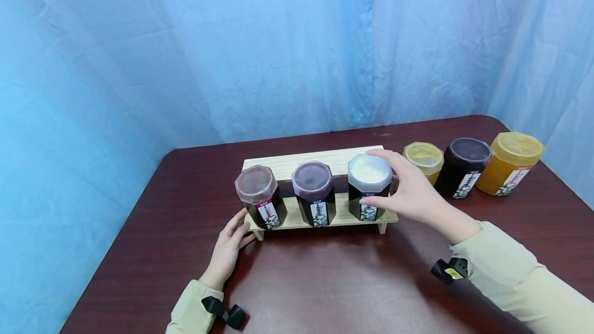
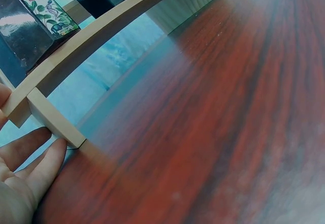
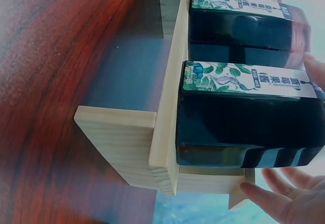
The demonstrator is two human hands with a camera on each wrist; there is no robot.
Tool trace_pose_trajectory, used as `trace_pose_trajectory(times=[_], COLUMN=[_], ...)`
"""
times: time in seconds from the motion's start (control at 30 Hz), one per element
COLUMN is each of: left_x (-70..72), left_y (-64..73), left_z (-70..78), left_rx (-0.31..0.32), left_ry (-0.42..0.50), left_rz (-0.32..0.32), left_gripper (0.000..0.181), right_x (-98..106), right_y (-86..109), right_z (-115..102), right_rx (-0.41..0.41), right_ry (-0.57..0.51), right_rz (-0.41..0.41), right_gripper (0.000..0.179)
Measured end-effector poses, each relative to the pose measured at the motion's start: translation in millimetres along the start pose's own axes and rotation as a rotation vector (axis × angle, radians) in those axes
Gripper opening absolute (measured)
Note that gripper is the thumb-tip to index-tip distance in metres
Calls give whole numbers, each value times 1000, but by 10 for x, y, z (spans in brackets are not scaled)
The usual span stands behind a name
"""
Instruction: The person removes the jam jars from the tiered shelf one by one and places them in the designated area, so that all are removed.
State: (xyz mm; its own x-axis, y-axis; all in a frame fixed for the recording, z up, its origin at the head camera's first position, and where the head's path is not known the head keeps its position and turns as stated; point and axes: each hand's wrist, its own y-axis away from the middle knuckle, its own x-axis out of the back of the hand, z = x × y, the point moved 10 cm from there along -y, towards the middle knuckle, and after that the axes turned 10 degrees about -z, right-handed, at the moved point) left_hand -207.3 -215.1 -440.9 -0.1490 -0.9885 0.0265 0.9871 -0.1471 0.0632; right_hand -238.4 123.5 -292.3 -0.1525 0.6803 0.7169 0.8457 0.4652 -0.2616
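A two-tier wooden rack (image 1: 341, 203) stands on the table with three dark labelled jars on its lower shelf. My right hand (image 1: 410, 189) grips the right-hand jar (image 1: 369, 200), which has a whitish lid, thumb on the front and fingers round the far side. In the right wrist view this jar (image 3: 249, 127) stands on the shelf near its end. The purple-lidded jar (image 1: 314, 195) is in the middle, the brownish-lidded jar (image 1: 262, 197) on the left. My left hand (image 1: 227, 251) touches the rack's left end, its extended fingers (image 2: 43, 168) against the leg.
To the right of the rack stand a yellow-lidded jar (image 1: 424, 159), a dark jar (image 1: 463, 167) and a larger amber jar (image 1: 510, 164). The rack's upper shelf (image 1: 278, 164) runs behind the gripped jar. Blue curtains (image 1: 278, 55) hang behind the dark-red table (image 1: 195, 184).
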Motion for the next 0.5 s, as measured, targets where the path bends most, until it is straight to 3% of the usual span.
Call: trace_pose_trajectory(times=[0.5], left_x=[1], left_y=[0], left_z=[1], left_rx=[-3], left_ry=[-5], left_rz=[-3], left_gripper=[50], right_x=[-47], right_y=[26], right_z=[33], right_rx=[-9], right_ry=[6], right_rz=[5], right_gripper=[74])
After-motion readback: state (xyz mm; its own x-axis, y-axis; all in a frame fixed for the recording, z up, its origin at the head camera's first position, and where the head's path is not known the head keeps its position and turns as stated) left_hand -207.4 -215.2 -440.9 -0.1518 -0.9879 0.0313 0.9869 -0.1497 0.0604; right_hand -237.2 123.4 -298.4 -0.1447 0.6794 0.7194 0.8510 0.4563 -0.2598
